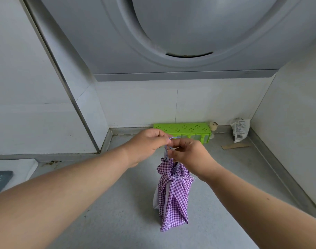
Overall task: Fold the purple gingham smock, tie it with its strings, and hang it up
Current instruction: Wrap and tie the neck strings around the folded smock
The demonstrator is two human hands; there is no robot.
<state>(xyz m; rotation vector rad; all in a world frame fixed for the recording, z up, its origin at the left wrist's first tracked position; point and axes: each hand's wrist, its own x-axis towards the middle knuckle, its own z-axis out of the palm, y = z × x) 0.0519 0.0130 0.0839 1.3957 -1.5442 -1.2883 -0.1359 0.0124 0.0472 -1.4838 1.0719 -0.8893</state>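
The purple gingham smock [173, 194] hangs as a narrow folded bundle, bound round its upper part by a pale string. A thin lilac string loop [173, 139] rises from its top. My left hand [146, 146] pinches the loop from the left. My right hand [191, 155] pinches the string just right of it, above the bundle. The bundle dangles over the grey counter [117, 212], held up only by the string between my fingers.
A green perforated rack [184, 129] lies against the back wall, with a small bottle [213, 127] and a crumpled packet [239, 130] to its right. A range hood [171, 42] hangs overhead. A white tray [15, 168] sits at the left.
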